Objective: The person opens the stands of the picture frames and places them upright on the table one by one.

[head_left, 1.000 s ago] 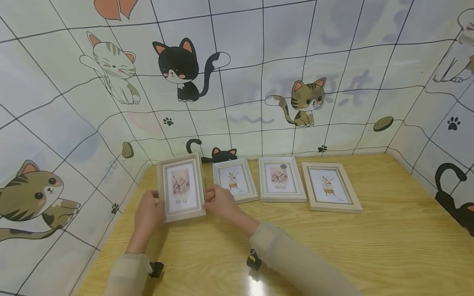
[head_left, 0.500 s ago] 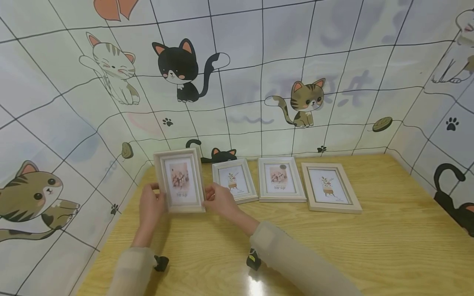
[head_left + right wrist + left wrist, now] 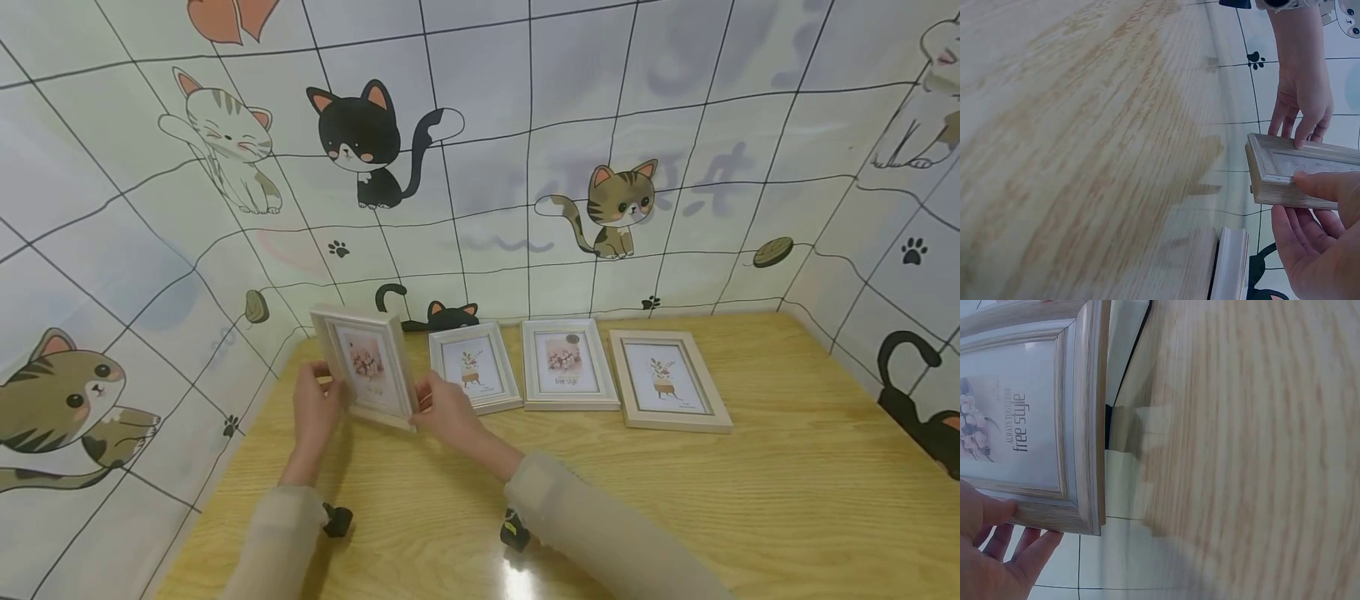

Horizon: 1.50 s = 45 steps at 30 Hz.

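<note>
Upright frame (image 3: 365, 367) at the table's (image 3: 675, 500) back-left corner, gripped at its side edges between left hand (image 3: 315, 408) and right hand (image 3: 447, 411), thumbs in front, fingers behind; "free style" print legible only from left wrist, three flat frames (image 3: 567, 364) alongside only from head.

head: high, forward-down | wrists: close, maybe sideways | shared: frame (image 3: 365, 367)
</note>
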Each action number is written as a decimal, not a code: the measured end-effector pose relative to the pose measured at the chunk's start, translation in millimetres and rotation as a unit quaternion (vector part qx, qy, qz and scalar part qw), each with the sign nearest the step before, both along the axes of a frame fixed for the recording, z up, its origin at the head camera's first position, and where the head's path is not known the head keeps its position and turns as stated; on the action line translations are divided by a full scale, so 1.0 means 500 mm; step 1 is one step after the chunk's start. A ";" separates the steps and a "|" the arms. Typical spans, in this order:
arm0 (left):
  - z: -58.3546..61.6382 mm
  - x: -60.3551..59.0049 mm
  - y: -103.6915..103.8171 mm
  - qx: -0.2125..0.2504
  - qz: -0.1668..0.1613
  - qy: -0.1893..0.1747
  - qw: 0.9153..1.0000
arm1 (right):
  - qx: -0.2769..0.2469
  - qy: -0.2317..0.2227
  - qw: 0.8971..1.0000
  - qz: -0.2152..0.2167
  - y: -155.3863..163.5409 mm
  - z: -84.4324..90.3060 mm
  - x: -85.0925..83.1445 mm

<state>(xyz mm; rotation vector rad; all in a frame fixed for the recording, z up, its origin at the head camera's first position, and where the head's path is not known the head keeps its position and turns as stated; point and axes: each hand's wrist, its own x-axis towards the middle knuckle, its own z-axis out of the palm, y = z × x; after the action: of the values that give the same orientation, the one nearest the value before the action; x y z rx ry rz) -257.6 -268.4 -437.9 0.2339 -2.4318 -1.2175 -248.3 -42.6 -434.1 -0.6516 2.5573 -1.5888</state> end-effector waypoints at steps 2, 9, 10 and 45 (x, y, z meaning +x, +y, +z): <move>-0.003 -0.004 0.002 0.006 -0.002 0.006 1.000 | 0.010 0.008 1.000 0.000 0.000 -0.003 0.001; -0.007 -0.018 0.010 0.028 -0.013 0.012 0.999 | 0.026 0.032 0.999 0.001 0.002 -0.009 0.004; -0.008 -0.020 0.011 0.032 -0.013 0.012 0.999 | 0.030 0.033 0.999 0.001 0.002 -0.009 0.005; -0.027 -0.064 0.038 0.079 -0.047 -0.008 0.996 | 0.099 0.062 0.993 0.022 -0.009 -0.026 0.004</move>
<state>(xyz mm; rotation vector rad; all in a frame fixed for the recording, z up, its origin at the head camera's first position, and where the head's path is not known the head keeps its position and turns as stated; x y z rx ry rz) -289.8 -249.5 -451.2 0.1756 -2.3856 -1.4563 -246.4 -47.2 -447.1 -0.8017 2.7208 -1.2973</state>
